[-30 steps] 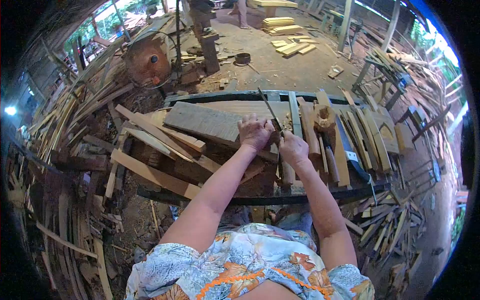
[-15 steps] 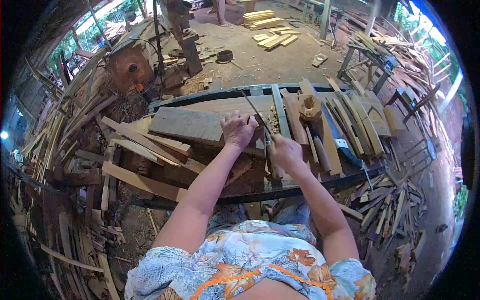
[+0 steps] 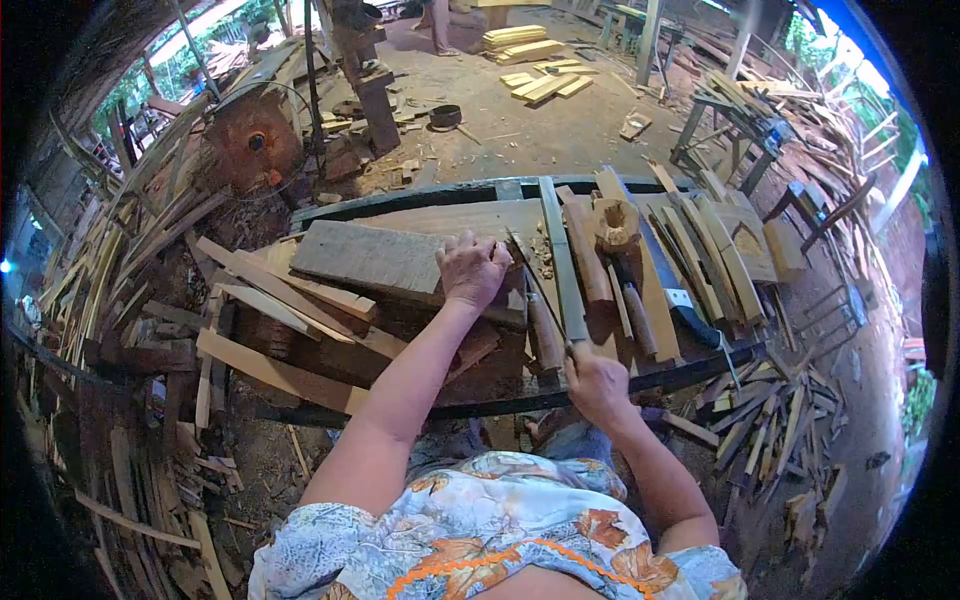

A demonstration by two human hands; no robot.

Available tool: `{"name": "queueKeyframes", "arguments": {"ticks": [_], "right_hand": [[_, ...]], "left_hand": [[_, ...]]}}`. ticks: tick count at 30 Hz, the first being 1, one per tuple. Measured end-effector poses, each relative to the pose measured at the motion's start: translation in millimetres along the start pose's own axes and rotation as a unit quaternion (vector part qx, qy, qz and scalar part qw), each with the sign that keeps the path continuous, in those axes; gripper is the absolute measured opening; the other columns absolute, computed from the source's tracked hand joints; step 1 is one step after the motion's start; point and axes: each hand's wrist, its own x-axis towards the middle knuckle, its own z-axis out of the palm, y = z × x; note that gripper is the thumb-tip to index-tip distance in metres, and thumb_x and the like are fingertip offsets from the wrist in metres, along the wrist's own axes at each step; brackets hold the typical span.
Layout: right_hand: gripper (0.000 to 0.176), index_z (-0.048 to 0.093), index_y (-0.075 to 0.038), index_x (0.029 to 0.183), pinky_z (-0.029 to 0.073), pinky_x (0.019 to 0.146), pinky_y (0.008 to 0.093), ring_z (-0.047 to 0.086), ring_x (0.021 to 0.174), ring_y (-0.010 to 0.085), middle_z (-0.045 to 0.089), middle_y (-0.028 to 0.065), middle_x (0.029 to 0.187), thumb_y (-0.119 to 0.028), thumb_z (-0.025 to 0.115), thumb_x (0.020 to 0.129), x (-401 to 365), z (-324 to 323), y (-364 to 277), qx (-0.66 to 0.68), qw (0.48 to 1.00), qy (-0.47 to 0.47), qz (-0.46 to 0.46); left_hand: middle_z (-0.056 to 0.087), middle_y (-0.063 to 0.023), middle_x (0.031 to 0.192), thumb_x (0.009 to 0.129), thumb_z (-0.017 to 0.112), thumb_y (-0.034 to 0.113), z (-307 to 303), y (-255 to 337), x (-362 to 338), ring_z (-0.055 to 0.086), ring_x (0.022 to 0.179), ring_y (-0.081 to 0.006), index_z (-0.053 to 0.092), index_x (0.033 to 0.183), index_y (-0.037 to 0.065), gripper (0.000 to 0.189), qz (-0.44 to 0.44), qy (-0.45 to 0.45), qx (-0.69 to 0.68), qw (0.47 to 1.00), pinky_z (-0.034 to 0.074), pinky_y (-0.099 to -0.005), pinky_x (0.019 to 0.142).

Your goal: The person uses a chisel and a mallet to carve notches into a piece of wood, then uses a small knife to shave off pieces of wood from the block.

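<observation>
My left hand [image 3: 473, 272] presses down on the right end of a weathered grey plank [image 3: 370, 258], its fingers bent over the top. In my right hand [image 3: 597, 384] is the handle end of a long, thin, dark file [image 3: 541, 286]. The file slants up and left, its far tip close to my left fingers. Just right of the file a narrow greenish-grey bar [image 3: 562, 250] runs across the bench. A round wooden handle [image 3: 545, 333] lies below the plank's end, beside the file.
On the bench's right lie a hollowed wooden block [image 3: 614, 226], a black-handled tool [image 3: 694, 316] and several wooden strips [image 3: 730, 255]. Loose boards [image 3: 270, 365] cover the left side. Scrap wood [image 3: 780, 410] is heaped on the ground, and sawn planks [image 3: 545, 82] lie beyond near a person's legs [image 3: 441, 28].
My right hand has drawn the file back toward my body and slightly right. My left hand stays on the plank's end, and the view has shifted slightly.
</observation>
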Motion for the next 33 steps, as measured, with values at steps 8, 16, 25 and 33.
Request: {"name": "queueKeyframes", "arguments": {"ticks": [8, 16, 25, 33], "right_hand": [[0.017, 0.061, -0.008, 0.081, 0.050, 0.061, 0.0440, 0.064, 0.073, 0.0367, 0.064, 0.0164, 0.074, -0.019, 0.049, 0.084, 115.1, 35.6, -19.4, 0.000, 0.999, 0.054, -0.003], [0.017, 0.055, -0.006, 0.090, 0.048, 0.062, 0.0482, 0.062, 0.067, 0.0393, 0.062, 0.0204, 0.070, -0.022, 0.050, 0.087, -11.9, 7.3, 6.0, 0.016, 1.000, -0.003, 0.011], [0.017, 0.059, -0.004, 0.086, 0.050, 0.065, 0.0475, 0.064, 0.076, 0.0388, 0.063, 0.0223, 0.077, -0.017, 0.048, 0.085, 109.5, 25.4, -17.5, 0.017, 1.000, 0.004, -0.009], [0.021, 0.054, -0.005, 0.092, 0.048, 0.064, 0.0485, 0.061, 0.070, 0.0400, 0.061, 0.0215, 0.069, -0.025, 0.048, 0.088, 15.6, 14.6, 1.7, 0.036, 0.999, 0.010, -0.004]], "left_hand": [[0.059, -0.0092, 0.092, 0.081, 0.051, 0.037, 3.4, -1.0, 0.3, 0.053, 0.092, -0.0289, 0.067, 0.084, 0.016, 0.028, 0.003, 0.013, 0.016, 1.000, 0.039, -0.0457, 0.082], [0.058, -0.0093, 0.092, 0.080, 0.053, 0.037, 1.8, -0.6, 1.2, 0.052, 0.093, -0.0301, 0.068, 0.083, 0.016, 0.026, -0.001, 0.015, 0.003, 1.000, 0.039, -0.0467, 0.084], [0.060, -0.0085, 0.094, 0.081, 0.052, 0.038, 3.9, 0.1, 1.2, 0.053, 0.095, -0.0294, 0.068, 0.085, 0.017, 0.027, -0.008, 0.012, 0.003, 1.000, 0.039, -0.0457, 0.084], [0.060, -0.0089, 0.093, 0.082, 0.052, 0.039, -3.5, 5.1, 1.3, 0.053, 0.094, -0.0299, 0.068, 0.085, 0.016, 0.028, -0.011, 0.006, 0.014, 1.000, 0.040, -0.0458, 0.083]]}}
